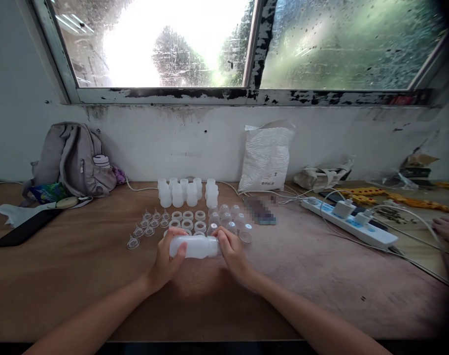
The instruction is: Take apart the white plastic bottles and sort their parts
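A frosted white baby bottle (190, 247) lies sideways in the air above the near middle of the table. My left hand (170, 256) is wrapped around its base end, thumb across the front. At the neck end, the fingers of my right hand (229, 249) are closed; they hide whatever is fitted there. Beyond my hands are white collar rings (188, 215) in rows, clear teats (133, 242) to the left, and transparent dome caps (245, 236) to the right. Several more frosted bottles (191, 195) stand upright farther back.
A white plastic package (265, 158) leans against the wall. At the right lie a power strip (352, 222) with cables and yellow strips (397, 199). A grey backpack (69, 158) and a black flat object (26, 228) are at left. Someone's hand (448, 229) shows at the right edge.
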Available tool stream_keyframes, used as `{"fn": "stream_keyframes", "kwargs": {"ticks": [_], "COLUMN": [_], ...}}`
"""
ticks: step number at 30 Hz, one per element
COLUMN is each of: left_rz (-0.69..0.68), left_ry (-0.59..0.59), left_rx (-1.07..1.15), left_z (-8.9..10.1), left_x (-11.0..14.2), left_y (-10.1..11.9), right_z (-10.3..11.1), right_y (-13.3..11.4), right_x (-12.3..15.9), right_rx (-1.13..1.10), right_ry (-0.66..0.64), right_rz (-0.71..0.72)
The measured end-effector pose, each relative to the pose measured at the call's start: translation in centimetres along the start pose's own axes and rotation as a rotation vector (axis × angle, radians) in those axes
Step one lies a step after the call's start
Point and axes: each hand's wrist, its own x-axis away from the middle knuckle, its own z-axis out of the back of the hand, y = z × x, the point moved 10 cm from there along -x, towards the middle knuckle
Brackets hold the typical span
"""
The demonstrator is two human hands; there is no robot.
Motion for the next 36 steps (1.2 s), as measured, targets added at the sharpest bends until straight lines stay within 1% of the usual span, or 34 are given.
{"fn": "stream_keyframes", "kwargs": {"ticks": [2,4,6,8,9,10,13,16,19,21,23,26,30,33,36], "left_rz": [-0.007,0.043,0.155,0.274,0.310,0.335,0.382,0.397,0.366,0.355,0.356,0.363,0.367,0.370,0.380], "left_ry": [-0.091,-0.213,-0.371,-0.508,-0.543,-0.551,-0.493,-0.458,-0.406,-0.360,-0.335,-0.329,-0.316,-0.311,-0.306], "left_rx": [0.030,0.103,0.210,0.319,0.364,0.402,0.494,0.547,0.540,0.530,0.523,0.517,0.474,0.423,0.375], "left_z": [-0.8,-2.1,-4.1,-6.0,-6.6,-6.9,-6.7,-6.3,-6.0,-5.9,-5.9,-6.1,-5.8,-5.6,-5.4], "left_x": [-0.3,-0.4,0.2,1.2,1.7,1.9,2.0,1.9,1.6,1.5,1.6,1.8,1.9,2.0,2.0], "left_y": [0.0,-0.3,-0.9,-1.4,-1.4,-1.4,-1.2,-0.9,-0.9,-1.2,-1.4,-1.3,-1.2,-1.6,-2.2], "right_z": [0.3,1.1,1.8,1.9,1.7,1.3,-0.1,-1.6,-2.5,-2.6,-2.5,-2.6,-2.8,-3.1,-3.2], "right_y": [1.1,1.5,1.1,0.5,0.3,0.2,-0.3,-1.3,-1.2,-0.7,-0.4,-0.3,-0.4,-0.8,-1.1], "right_x": [-0.6,-1.0,-1.3,-1.3,-1.3,-1.1,-0.5,0.1,0.4,0.4,0.3,0.2,-0.1,-0.1,0.0], "right_rx": [-0.050,-0.090,-0.100,-0.083,-0.075,-0.074,-0.151,-0.271,-0.231,-0.166,-0.173,-0.299,-0.454,-0.489,-0.479], "right_ry": [0.024,0.077,0.116,0.110,0.089,0.060,-0.036,-0.135,-0.189,-0.188,-0.186,-0.219,-0.267,-0.303,-0.315], "right_rz": [-0.086,-0.116,-0.081,-0.035,-0.027,-0.027,-0.032,0.000,0.006,0.003,0.011,0.008,-0.058,-0.073,-0.061]}}
